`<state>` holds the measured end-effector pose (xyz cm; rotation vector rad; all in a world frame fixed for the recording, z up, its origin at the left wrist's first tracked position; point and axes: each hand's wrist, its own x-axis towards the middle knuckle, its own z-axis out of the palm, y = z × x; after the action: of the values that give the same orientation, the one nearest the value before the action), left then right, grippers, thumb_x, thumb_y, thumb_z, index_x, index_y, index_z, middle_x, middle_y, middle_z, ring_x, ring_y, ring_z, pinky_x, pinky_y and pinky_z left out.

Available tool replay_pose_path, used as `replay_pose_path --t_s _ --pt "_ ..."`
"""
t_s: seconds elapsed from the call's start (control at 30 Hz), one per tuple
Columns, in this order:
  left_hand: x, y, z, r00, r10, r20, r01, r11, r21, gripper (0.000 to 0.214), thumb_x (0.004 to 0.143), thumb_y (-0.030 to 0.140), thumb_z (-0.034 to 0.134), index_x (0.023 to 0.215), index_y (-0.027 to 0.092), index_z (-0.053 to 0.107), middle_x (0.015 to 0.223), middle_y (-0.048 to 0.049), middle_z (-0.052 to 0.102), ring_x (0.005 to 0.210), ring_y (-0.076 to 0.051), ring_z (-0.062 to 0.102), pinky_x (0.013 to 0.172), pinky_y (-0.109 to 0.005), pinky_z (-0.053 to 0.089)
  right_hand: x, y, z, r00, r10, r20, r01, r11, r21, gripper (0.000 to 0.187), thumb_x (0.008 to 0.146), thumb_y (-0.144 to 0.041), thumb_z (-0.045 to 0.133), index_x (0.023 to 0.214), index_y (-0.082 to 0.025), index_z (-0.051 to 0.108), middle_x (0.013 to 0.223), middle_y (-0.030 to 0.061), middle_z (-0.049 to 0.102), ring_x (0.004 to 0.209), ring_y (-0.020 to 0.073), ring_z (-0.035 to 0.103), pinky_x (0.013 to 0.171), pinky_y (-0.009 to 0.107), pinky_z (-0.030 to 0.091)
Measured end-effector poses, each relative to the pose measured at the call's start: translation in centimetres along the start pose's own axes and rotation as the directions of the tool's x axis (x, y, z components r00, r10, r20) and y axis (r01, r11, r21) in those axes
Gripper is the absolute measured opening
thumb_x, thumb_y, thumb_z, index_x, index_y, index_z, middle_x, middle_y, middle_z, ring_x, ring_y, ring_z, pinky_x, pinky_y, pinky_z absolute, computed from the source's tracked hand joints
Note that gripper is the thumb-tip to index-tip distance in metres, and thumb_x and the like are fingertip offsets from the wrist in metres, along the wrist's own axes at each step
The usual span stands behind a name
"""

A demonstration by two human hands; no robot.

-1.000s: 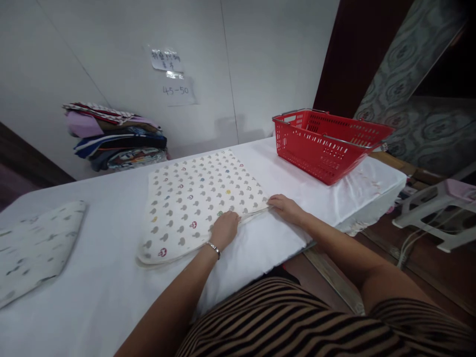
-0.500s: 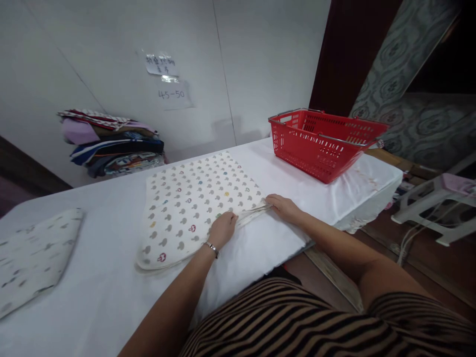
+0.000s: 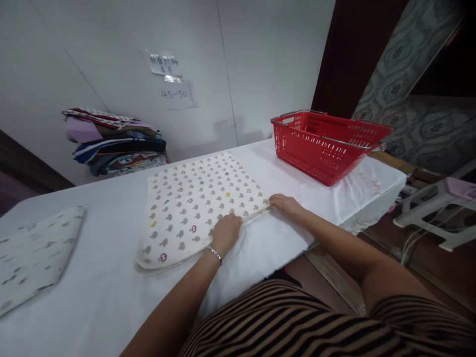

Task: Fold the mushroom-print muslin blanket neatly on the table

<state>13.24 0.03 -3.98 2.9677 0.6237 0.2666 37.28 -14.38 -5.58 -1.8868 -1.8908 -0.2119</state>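
A folded white cloth (image 3: 201, 198) printed with grey and a few coloured mushrooms lies flat in front of me. My left hand (image 3: 226, 234) is closed at the middle of its near edge, fingertips partly hidden from view. At the cloth's near right corner, my right hand (image 3: 285, 206) pinches the edge between thumb and fingers. The layers along the near edge lie together between both hands. Another white cloth (image 3: 39, 253) with grey spots lies folded at the far left.
A white-covered table (image 3: 107, 297) carries everything. Its back right holds a red shopping basket (image 3: 320, 153) with metal handles. A stack of folded clothes (image 3: 119, 144) sits against the wall at back left. A pale plastic stool (image 3: 439, 208) stands beyond the right end.
My left hand has shifted slightly right along the near edge. The cloth's edge between my hands, bunched and raised before, now lies straighter and flatter. The view has moved slightly.
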Motion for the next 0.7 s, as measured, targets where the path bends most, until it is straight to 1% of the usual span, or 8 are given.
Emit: replay_pose_path --t_s 0.07,0.1,0.13,0.2,0.33,0.53,0.63,0.7 --pt "0.0 0.4 0.5 0.996 0.066 -0.058 -0.062 0.995 0.076 0.026 0.09 0.018 0.039 0.111 0.02 0.056 0.1 -0.0068 0.059 0.092 -0.021 0.053 0.077 -0.033 0.041 0.0 -0.1 0.0 1.0 0.005 0.013 -0.005 1.0 0.004 0.021 0.089 -0.017 0.044 0.099 -0.02 0.062 0.108 0.0081 0.062 0.1 0.0179 0.056 0.081 0.03 0.05" --pt "0.1 0.6 0.7 0.992 0.097 -0.087 -0.088 0.991 0.104 0.03 0.089 0.015 0.039 0.115 0.021 0.053 0.105 -0.007 0.058 0.094 -0.021 0.053 0.078 -0.033 0.041 0.1 -0.1 -0.1 1.0 0.01 0.016 -0.01 1.0 0.006 0.02 0.089 -0.017 0.044 0.099 -0.02 0.062 0.108 0.008 0.061 0.1 0.0177 0.056 0.081 0.03 0.05" --pt "0.3 0.8 1.0 0.986 0.125 -0.11 -0.111 0.986 0.127 0.032 0.088 0.012 0.039 0.115 0.022 0.052 0.11 -0.0072 0.057 0.096 -0.021 0.052 0.079 -0.033 0.04 0.1 -0.1 -0.1 1.0 0.014 0.019 -0.015 1.0 0.008 0.02 0.088 -0.016 0.044 0.098 -0.02 0.062 0.108 0.0079 0.061 0.1 0.0176 0.056 0.081 0.03 0.049" --pt "0.8 1.2 1.5 0.974 0.181 -0.135 -0.159 0.974 0.16 0.031 0.087 0.008 0.038 0.11 0.021 0.054 0.116 -0.0078 0.054 0.097 -0.021 0.051 0.08 -0.034 0.04 0.3 -0.1 -0.1 0.999 0.018 0.026 -0.018 1.0 0.02 0.02 0.088 -0.016 0.044 0.097 -0.02 0.061 0.109 0.0076 0.061 0.1 0.0173 0.056 0.081 0.029 0.049" --pt "2.3 1.9 2.1 0.953 0.275 -0.126 -0.251 0.951 0.177 0.027 0.086 0.007 0.037 0.102 0.02 0.055 0.12 -0.0092 0.052 0.099 -0.022 0.05 0.08 -0.036 0.04 0.6 -0.1 -0.3 0.999 0.019 0.046 -0.022 0.998 0.055 0.019 0.089 -0.017 0.043 0.096 -0.02 0.061 0.107 0.0065 0.061 0.099 0.0171 0.057 0.08 0.029 0.049" --pt "3.5 2.5 2.1 0.951 0.296 -0.089 -0.288 0.953 0.089 0.032 0.085 0.004 0.036 0.104 0.023 0.054 0.124 -0.0081 0.05 0.102 -0.022 0.049 0.082 -0.036 0.039 0.9 -0.1 -0.3 0.999 0.026 0.046 -0.029 0.996 0.086 0.02 0.089 -0.016 0.042 0.097 -0.021 0.06 0.104 0.0062 0.062 0.097 0.0169 0.057 0.079 0.029 0.048" --pt "3.7 2.6 2.0 0.943 0.324 -0.08 -0.312 0.941 0.131 0.033 0.086 0.005 0.034 0.106 0.023 0.054 0.126 -0.0078 0.05 0.101 -0.022 0.049 0.081 -0.035 0.038 1.0 -0.2 -0.3 0.998 0.036 0.048 -0.04 0.995 0.087 0.019 0.09 -0.016 0.041 0.096 -0.02 0.059 0.102 0.0064 0.062 0.097 0.0168 0.057 0.078 0.028 0.047" --pt "3.9 2.5 2.1 0.944 0.321 -0.076 -0.306 0.938 0.161 0.032 0.088 0.006 0.034 0.107 0.023 0.054 0.125 -0.0075 0.05 0.098 -0.021 0.05 0.08 -0.035 0.038 1.0 -0.3 -0.4 0.998 0.036 0.055 -0.04 0.996 0.078 0.018 0.09 -0.017 0.04 0.095 -0.019 0.058 0.1 0.0066 0.062 0.094 0.0168 0.056 0.077 0.028 0.047"
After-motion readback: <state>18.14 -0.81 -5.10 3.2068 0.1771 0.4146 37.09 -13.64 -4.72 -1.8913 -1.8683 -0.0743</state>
